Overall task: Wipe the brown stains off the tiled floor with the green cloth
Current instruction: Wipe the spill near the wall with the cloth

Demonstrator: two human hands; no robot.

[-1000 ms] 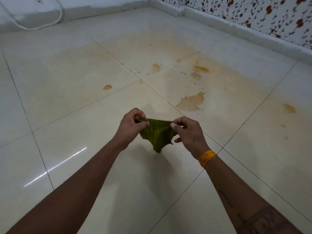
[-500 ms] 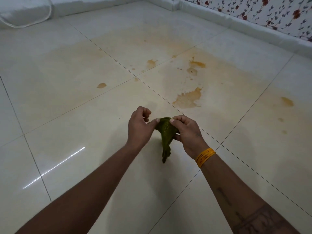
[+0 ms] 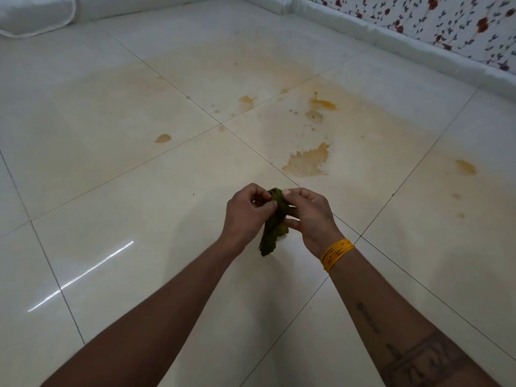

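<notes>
Head view, looking down over both forearms at the floor [image 3: 117, 208]. Left hand [image 3: 247, 209] and right hand [image 3: 310, 216] were held close together above the tiles, each pinching the upper end of the cloth [image 3: 275, 222] between thumb and curled fingers. The cloth was bunched into a narrow strip that hung from the two grips, its lower end dangling clear of the floor as far as could be judged. A yellow bangle [image 3: 336, 254] sat on the right wrist. Just beyond the hands lay the largest stain [image 3: 307, 162], a splashed brown patch; smaller spots lay farther off at centre [image 3: 247, 99], to the left [image 3: 162, 138] and to the right [image 3: 465, 166], within a wide pale-brown film. A floral wall [image 3: 446, 20] closed the far right. Judged from this layout, no wiping showed yet: every stain looked intact, and the cloth was only being gathered. The whole cleaning remained to be done.
</notes>
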